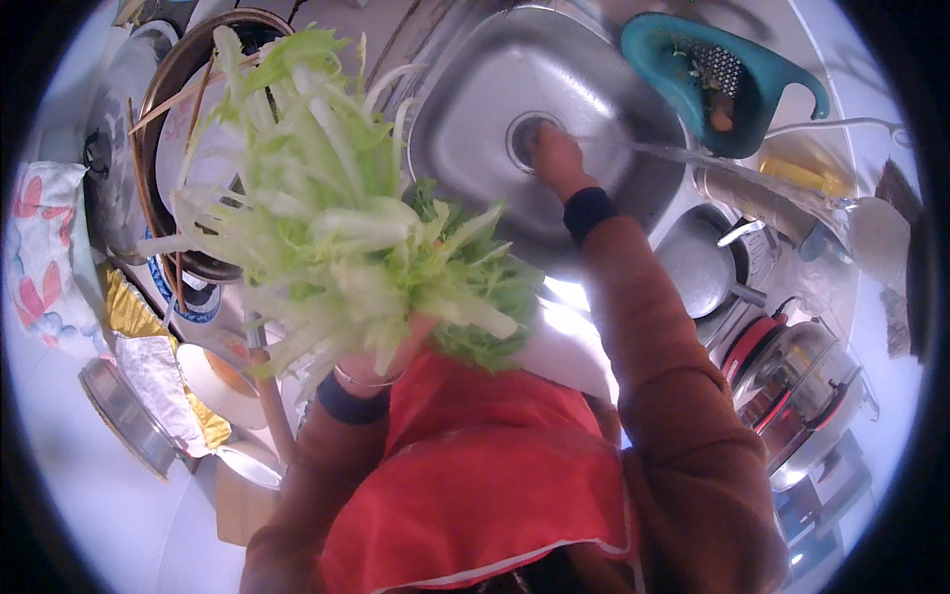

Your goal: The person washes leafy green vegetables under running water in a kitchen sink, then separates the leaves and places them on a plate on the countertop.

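Note:
A large bunch of pale-stemmed leafy greens (334, 200) fills the left side of the picture, lifted over the counter beside the sink. My left hand (393, 360) grips it from below, with most of the fingers hidden by the leaves. Down in the stainless steel sink (475, 111), my right hand (558, 160) touches the round drain (525, 137). Its fingertips cover part of the drain, and whether they hold anything is hidden. A thin stream of water (690, 154) seems to run beside this hand.
A teal sink strainer basket (660, 74) with food scraps sits at the sink's far right corner. Right of the sink are a metal pan (698, 260) and a glass-lidded red cooker (790, 393). At left are a brown-rimmed pot (152, 148), chopsticks (137, 171) and a bowl (215, 379).

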`<state>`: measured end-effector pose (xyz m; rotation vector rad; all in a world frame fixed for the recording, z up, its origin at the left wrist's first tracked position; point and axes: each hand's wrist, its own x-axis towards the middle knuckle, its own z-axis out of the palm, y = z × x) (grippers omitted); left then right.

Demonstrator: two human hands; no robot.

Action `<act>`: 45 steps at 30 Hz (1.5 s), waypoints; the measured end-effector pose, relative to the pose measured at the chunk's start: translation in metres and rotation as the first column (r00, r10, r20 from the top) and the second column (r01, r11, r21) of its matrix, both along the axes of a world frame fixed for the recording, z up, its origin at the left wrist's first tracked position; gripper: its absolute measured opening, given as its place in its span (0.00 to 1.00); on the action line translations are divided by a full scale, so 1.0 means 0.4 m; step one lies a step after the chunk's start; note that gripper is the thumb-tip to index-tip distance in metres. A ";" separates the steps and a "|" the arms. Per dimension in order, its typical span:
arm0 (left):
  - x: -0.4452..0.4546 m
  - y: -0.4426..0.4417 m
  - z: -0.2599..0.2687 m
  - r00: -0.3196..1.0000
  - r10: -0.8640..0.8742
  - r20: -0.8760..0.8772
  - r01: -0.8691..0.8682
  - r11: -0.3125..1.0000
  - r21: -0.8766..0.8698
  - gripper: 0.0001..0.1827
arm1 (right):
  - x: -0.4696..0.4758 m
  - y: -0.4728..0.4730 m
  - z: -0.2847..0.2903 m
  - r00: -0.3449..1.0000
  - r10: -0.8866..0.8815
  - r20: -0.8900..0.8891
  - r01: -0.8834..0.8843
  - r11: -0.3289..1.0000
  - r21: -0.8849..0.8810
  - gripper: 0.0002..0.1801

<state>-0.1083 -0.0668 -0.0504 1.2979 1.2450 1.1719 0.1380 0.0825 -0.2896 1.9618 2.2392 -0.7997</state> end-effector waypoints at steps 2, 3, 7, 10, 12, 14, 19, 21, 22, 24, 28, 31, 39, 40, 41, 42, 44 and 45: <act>-0.002 0.002 0.000 1.000 0.006 -0.020 -0.007 1.000 -0.002 0.32 | -0.002 0.005 -0.003 1.000 -0.012 0.006 0.012 1.000 -0.015 0.13; -0.001 0.002 0.000 1.000 0.011 -0.029 -0.011 1.000 -0.004 0.32 | -0.003 0.007 -0.007 1.000 -0.013 0.010 0.014 1.000 -0.020 0.13; 0.000 0.005 0.001 0.998 0.023 -0.054 -0.024 1.000 -0.006 0.32 | -0.007 0.015 -0.021 0.998 -0.033 0.046 0.036 0.998 -0.049 0.10; 0.003 0.005 0.003 0.997 0.031 -0.074 -0.032 0.999 -0.005 0.31 | -0.005 0.013 -0.025 0.999 -0.046 0.007 0.047 0.998 -0.039 0.09; 0.004 0.007 0.005 0.995 0.036 -0.091 -0.037 0.999 -0.005 0.31 | -0.007 0.012 -0.031 0.998 -0.056 -0.018 0.056 0.998 -0.019 0.10; 0.005 0.009 0.009 0.993 0.042 -0.114 -0.043 0.999 -0.003 0.31 | -0.006 0.010 -0.038 0.998 -0.055 -0.033 0.055 0.999 -0.004 0.11; 0.008 0.004 0.021 0.974 0.060 -0.218 -0.061 0.998 0.006 0.30 | -0.012 0.009 -0.064 0.997 -0.076 -0.024 0.077 0.997 0.017 0.16; 0.013 -0.001 0.028 0.957 0.068 -0.283 -0.069 0.998 0.006 0.30 | -0.009 0.015 -0.060 0.997 -0.079 -0.008 0.079 0.997 -0.018 0.16; 0.019 -0.003 0.031 0.944 0.077 -0.321 -0.079 0.997 0.007 0.30 | -0.006 0.013 -0.055 0.997 -0.082 0.001 0.082 0.996 -0.037 0.17; 0.032 0.004 0.044 0.920 0.090 -0.383 -0.113 0.993 -0.039 0.30 | -0.001 -0.007 -0.037 0.996 -0.053 -0.073 0.054 0.999 0.010 0.15; 0.060 0.043 0.059 0.936 0.094 -0.340 -0.189 0.948 -0.258 0.29 | 0.001 -0.082 0.024 0.976 -0.156 -0.151 0.163 0.986 0.038 0.12; 0.122 0.090 0.077 0.938 0.347 0.016 -0.317 0.875 -0.365 0.28 | 0.059 -0.113 0.130 0.966 -0.056 -0.251 0.063 0.998 0.019 0.15; 0.274 0.187 0.021 0.863 0.404 0.304 -0.242 0.858 -0.453 0.22 | 0.160 -0.151 0.519 0.261 -0.447 -0.856 0.185 0.893 -0.410 0.18; 0.290 0.201 -0.010 0.859 0.406 0.311 -0.250 0.864 -0.437 0.22 | 0.163 -0.149 0.548 0.243 -0.414 -0.877 0.165 0.909 -0.383 0.18; 0.303 0.213 -0.046 0.855 0.410 0.318 -0.260 0.869 -0.421 0.22 | 0.158 -0.144 0.565 0.297 -0.384 -0.874 0.151 0.923 -0.354 0.18; 0.316 0.225 -0.077 0.849 0.413 0.330 -0.267 0.874 -0.405 0.21 | 0.151 -0.138 0.576 0.354 -0.352 -0.867 0.138 0.936 -0.324 0.19; 0.337 0.240 -0.112 0.856 0.380 0.349 -0.234 0.889 -0.395 0.20 | 0.149 -0.128 0.575 0.451 -0.311 -0.836 0.088 0.948 -0.306 0.25; 0.346 0.247 -0.111 0.861 0.362 0.356 -0.215 0.895 -0.390 0.20 | 0.147 -0.129 0.567 0.483 -0.253 -0.838 0.074 0.966 -0.249 0.27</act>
